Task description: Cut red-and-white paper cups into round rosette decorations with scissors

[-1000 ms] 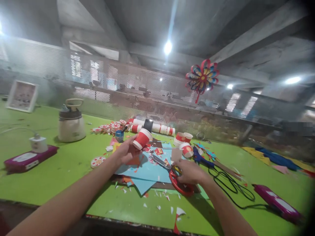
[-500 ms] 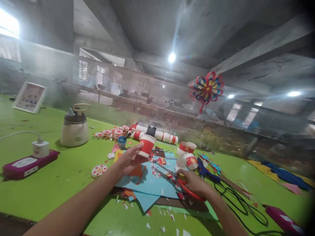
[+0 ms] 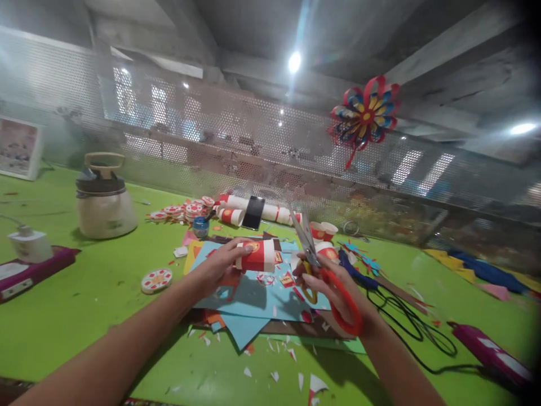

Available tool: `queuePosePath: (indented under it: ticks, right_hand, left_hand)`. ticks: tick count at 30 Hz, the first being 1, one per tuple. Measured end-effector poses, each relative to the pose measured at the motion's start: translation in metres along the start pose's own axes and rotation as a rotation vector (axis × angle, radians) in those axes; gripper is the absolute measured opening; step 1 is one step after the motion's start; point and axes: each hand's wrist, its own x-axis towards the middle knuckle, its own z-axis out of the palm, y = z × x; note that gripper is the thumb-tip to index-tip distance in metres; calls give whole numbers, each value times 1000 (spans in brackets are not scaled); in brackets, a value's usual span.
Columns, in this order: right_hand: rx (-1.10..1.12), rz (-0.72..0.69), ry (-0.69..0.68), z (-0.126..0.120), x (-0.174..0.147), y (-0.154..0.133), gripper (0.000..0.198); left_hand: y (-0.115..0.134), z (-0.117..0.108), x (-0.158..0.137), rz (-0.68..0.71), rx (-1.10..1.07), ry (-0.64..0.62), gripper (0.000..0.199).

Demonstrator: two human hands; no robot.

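The left hand (image 3: 217,268) holds a red and white paper cup (image 3: 257,256) on its side above the middle of the green surface (image 3: 84,287), fingers curled around its near end so that the cup points to the right. The right hand (image 3: 329,285) grips a pair of scissors (image 3: 321,265) with red handles, fingers closed through the loops; the blades stand up and tilt to the far left, slightly parted, with their tips just to the right of the cup and apart from it. Under both hands lie sheets of blue paper (image 3: 253,296), with small paper scraps (image 3: 274,372) scattered toward the near edge. At the far middle of the surface lies a row of paper cups (image 3: 236,211) with a black phone (image 3: 253,212) leaning against them. A cream kettle (image 3: 103,200) stands at the far left, and a round paper disc (image 3: 156,280) lies left of the blue sheets. A black cord (image 3: 406,327) runs across the right side toward a purple case (image 3: 490,355). A paper flower (image 3: 366,115) hangs on the mesh wall at the far right.
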Motion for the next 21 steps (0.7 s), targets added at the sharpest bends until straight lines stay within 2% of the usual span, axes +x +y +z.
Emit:
queuePosePath:
  ticks: [4, 10, 12, 16, 21]
  right_hand:
    - [123, 13, -7, 22, -3, -6, 31]
    - [38, 3, 166, 40, -4, -1, 37]
    - [84, 22, 180, 42, -4, 3, 36]
    - [220, 51, 229, 44, -6, 7, 33]
    - [339, 107, 243, 47, -7, 1, 33]
  left_hand:
    - [-5, 12, -5, -9, 248, 19, 41]
    - [-9, 23, -7, 34, 477, -33, 37]
    - [-12, 22, -7, 54, 452, -61, 41]
    - [-20, 19, -5, 101, 298, -121, 67]
    - [-25, 24, -7, 94, 51, -105, 77]
